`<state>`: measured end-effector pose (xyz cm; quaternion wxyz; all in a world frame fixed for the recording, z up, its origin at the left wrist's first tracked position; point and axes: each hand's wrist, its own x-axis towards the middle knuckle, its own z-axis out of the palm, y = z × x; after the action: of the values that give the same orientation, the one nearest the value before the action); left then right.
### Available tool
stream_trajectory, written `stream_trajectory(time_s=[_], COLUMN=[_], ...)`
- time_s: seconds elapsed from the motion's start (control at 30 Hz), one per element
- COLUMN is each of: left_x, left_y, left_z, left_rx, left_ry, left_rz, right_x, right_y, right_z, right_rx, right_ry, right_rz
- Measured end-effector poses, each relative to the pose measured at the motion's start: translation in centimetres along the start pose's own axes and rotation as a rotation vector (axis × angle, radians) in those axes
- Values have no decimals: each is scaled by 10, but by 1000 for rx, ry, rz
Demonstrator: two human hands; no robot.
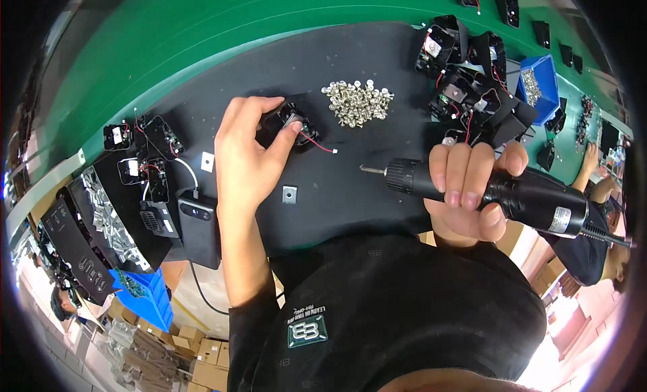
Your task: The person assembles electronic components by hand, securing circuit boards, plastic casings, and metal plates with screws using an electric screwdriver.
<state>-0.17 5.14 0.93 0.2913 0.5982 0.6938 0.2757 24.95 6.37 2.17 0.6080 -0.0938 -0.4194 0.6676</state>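
With thumb and fingers, my left hand (246, 153) grips a small black plastic housing (291, 122) against the dark work mat (323, 196). A red wire with a white plug trails from the housing to the right. My right hand (468, 190) is wrapped round a black electric screwdriver (532, 200), held sideways with its bit pointing left, apart from the housing. A pile of silvery screws (358, 102) lies just beyond, between the two hands. On the mat below the housing rests a small square metal plate (290, 194).
Several black housings with wires (472, 88) are heaped at the right, beside a blue bin (539, 88) of screws. More housings (145, 149) sit at the left, near metal pieces (111, 220) and a black power bank (197, 217). A green conveyor belt (222, 21) runs behind. A co-worker (593, 223) is at far right.
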Motion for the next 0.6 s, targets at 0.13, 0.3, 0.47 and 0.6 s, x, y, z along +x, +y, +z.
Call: stream_trajectory(time_s=[0.13, 0.3, 0.47, 0.6], left_x=[0, 1, -1, -4], left_y=[-3, -1, -10, -11], left_z=[-1, 0, -3, -2], left_rx=[17, 161, 115, 79], left_ry=[-13, 29, -17, -9], left_rz=[17, 163, 198, 175], right_x=[1, 4, 2, 4], right_y=[0, -1, 4, 5], right_z=[4, 5, 8, 12], right_rx=[-11, -39, -30, -37], right_ry=[17, 21, 43, 48], right_rz=[-13, -22, -8, 22])
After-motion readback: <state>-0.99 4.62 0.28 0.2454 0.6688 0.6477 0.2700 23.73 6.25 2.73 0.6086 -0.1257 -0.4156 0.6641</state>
